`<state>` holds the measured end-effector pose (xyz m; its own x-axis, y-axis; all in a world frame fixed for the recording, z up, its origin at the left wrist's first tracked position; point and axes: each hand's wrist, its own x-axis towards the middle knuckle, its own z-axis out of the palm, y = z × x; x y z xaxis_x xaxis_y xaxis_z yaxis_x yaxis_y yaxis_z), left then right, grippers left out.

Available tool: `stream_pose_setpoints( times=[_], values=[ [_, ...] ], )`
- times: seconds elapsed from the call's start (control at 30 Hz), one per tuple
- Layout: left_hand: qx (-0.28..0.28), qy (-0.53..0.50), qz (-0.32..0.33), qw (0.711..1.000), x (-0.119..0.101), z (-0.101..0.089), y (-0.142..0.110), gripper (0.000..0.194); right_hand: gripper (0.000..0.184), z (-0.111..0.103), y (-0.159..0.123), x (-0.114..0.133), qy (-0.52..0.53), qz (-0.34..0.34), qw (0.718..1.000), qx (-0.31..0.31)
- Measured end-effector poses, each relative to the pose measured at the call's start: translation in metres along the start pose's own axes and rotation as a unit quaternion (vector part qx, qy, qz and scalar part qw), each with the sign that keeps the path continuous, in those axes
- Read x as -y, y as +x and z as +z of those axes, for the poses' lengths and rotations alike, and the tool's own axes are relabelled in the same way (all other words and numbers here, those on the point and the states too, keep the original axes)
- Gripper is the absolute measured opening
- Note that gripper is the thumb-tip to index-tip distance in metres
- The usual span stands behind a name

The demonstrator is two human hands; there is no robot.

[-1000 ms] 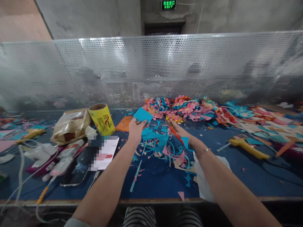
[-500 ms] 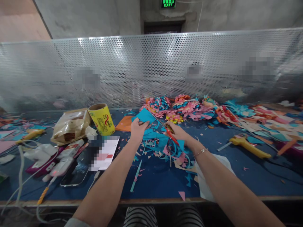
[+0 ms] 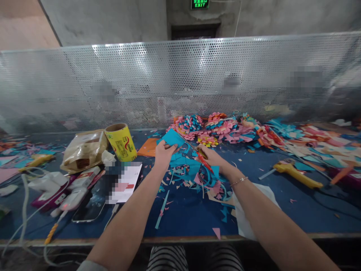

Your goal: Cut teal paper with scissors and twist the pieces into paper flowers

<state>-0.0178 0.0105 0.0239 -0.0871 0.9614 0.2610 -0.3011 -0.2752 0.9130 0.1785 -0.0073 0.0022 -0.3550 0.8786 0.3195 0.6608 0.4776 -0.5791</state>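
Note:
Pinched between the thumb and fingers of my left hand is a blue piece of paper, raised over the table. My right hand grips red-handled scissors, whose blades point up and left to the paper's right edge. Whether the blades are closed on the paper I cannot tell. A small blue paper piece hangs by my right palm. Below both hands lies a heap of blue paper scraps, mixed with pink and cream bits.
Behind my hands are pink, blue and orange paper flowers before a perforated metal screen. A yellow tape roll, a brown paper bag and a phone lie left. A yellow glue gun lies right.
My right hand has moved left, bringing the scissors up to the blue paper. My left hand has shifted slightly right and tilted the paper. Over the last half second both hands barely moved.

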Motion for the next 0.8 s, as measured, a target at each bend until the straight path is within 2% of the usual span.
stream_pose_setpoints(
  times=[0.23,0.57,0.8],
  values=[
    [0.009,-0.003,-0.013,1.000,0.000,0.000,0.000,0.035,0.039,0.000,0.000,0.000,-0.001,-0.002,1.000,0.000],
    [0.016,0.008,0.005,1.000,0.001,-0.001,0.001,0.036,0.034,0.005,0.005,-0.006,-0.050,-0.003,0.999,-0.001],
    [0.003,-0.017,-0.007,1.000,-0.001,-0.002,0.002,0.037,0.028,0.002,0.005,0.004,-0.084,0.032,0.996,0.008]
  ],
)
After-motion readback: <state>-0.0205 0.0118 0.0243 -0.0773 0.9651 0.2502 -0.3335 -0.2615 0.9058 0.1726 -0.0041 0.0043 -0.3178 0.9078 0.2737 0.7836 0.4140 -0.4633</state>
